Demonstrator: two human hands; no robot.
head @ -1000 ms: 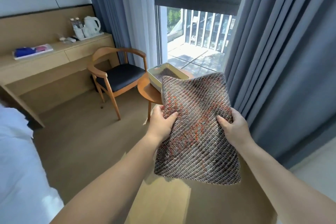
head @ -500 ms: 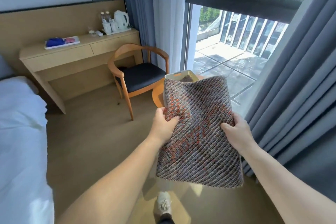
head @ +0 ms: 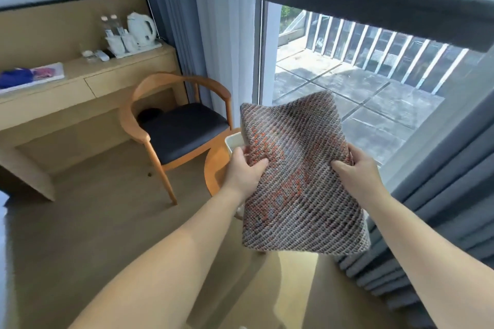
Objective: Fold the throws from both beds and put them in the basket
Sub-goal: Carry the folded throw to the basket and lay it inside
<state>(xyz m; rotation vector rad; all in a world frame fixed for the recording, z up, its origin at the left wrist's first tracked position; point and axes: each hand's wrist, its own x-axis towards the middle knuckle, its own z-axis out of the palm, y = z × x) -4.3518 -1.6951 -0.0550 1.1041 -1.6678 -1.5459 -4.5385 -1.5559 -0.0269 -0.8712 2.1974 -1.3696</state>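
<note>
A folded woven throw (head: 299,181), grey with orange flecks, hangs in the air in front of me. My left hand (head: 244,169) grips its left edge and my right hand (head: 352,168) grips its right edge, thumbs on top. Just behind the throw, a corner of the pale basket (head: 234,143) shows on a small round wooden table (head: 216,171); the throw hides most of the basket.
A wooden armchair with a dark seat (head: 181,128) stands left of the round table. Behind it runs a long wooden desk (head: 80,88) with a kettle tray (head: 133,37). Grey curtains (head: 441,208) and a large window (head: 361,61) fill the right side.
I have come closer to the round table and basket. The throw, still held by both hands, now covers almost all of the basket. The bed has slid out of view on the left.
</note>
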